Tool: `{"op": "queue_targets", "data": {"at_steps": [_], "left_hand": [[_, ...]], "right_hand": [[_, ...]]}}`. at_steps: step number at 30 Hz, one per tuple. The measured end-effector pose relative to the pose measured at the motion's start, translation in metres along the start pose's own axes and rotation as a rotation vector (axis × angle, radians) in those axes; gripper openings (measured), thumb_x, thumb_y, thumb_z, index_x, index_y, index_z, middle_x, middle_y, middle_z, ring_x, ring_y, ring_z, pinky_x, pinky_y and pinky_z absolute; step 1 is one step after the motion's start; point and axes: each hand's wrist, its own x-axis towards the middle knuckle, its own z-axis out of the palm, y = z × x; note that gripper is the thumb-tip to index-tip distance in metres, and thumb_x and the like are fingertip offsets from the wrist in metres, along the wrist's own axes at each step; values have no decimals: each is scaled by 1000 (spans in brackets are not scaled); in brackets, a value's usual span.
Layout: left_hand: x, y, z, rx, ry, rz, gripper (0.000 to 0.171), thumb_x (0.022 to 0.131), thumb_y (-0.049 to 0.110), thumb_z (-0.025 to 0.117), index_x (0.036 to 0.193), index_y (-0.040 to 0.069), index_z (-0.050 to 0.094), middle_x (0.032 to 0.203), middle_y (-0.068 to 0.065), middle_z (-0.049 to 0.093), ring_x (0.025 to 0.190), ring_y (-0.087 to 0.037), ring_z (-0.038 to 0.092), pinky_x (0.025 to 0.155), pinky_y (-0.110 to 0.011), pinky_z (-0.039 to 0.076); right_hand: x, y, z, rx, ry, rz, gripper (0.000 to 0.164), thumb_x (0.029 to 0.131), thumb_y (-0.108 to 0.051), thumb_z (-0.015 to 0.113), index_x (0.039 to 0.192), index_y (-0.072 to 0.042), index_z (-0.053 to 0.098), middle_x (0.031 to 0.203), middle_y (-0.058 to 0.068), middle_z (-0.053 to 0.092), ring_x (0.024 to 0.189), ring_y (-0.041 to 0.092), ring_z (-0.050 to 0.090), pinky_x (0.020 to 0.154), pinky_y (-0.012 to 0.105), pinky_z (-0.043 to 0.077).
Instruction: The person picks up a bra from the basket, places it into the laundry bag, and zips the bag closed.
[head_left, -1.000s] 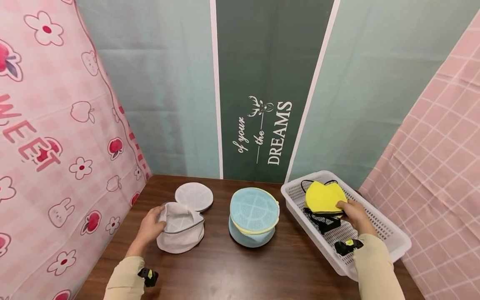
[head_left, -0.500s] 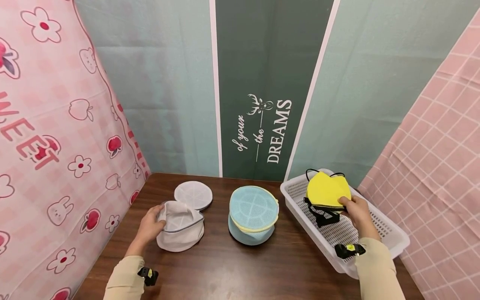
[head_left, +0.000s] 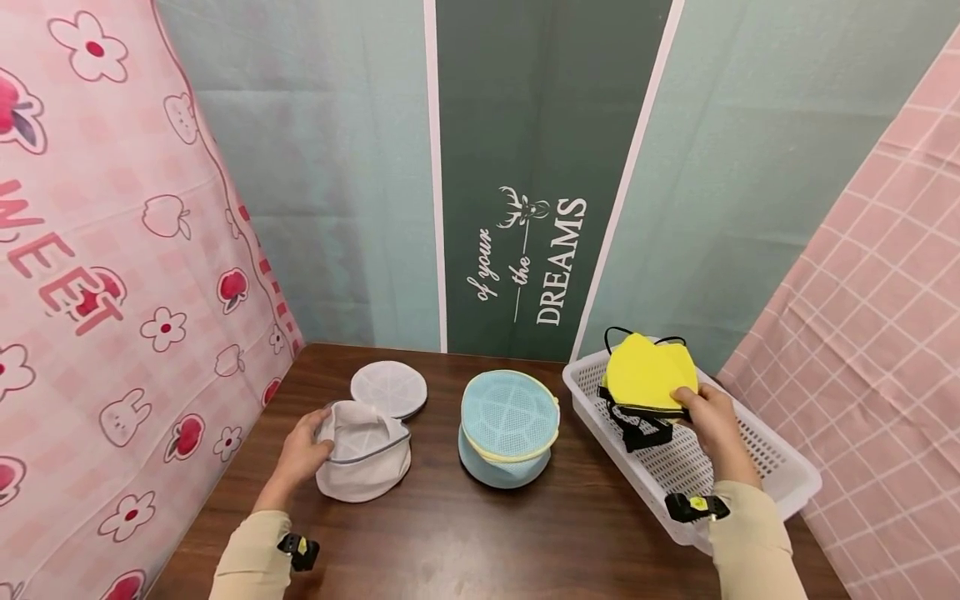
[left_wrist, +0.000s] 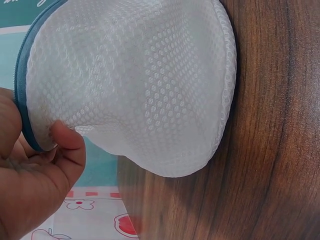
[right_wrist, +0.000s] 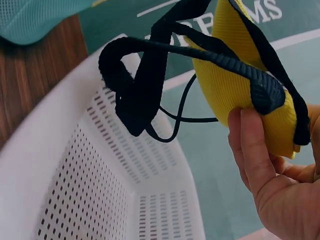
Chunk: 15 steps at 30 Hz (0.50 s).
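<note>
Left hand: grip pinches the rim of the white mesh bag, which stands open on the tabletop. Right hand: grip grasps the yellow garment, held up at the far end of the white basket, black straps dangling. Blue mesh bag stands between white bag and basket.

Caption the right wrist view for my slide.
Right hand grips a yellow garment with black straps over a perforated white basket, a blue mesh bag at upper left.
</note>
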Motion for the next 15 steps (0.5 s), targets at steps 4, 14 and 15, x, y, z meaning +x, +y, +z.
{"op": "queue_targets", "data": {"at_steps": [4,14,15], "left_hand": [[-2,0,1,-3,2,3,58,70,-7,55,126,-17,44,129,-34,41,120,-47,38,98,-52,28],[-2,-1,1,-23,-5,9,60,70,-9,56,128,-16,43,130,-34,40,120,-46,37,99,-52,28],[-2,-1,2,-24,-4,11,60,69,-9,56,128,-16,43,130,-34,40,120,-46,37,99,-52,28]], "right_hand": [[-5,-6,7,37,-1,-32,41,92,-16,51,119,13,41,85,1,52,67,3,55,60,21,50],[-12,-16,27,123,-30,-77,29,91,-11,54,111,9,45,79,-4,54,67,4,56,60,21,49],[-13,-16,28,126,-37,-80,27,91,-11,54,109,8,46,79,-4,54,67,4,56,60,21,49]]}}
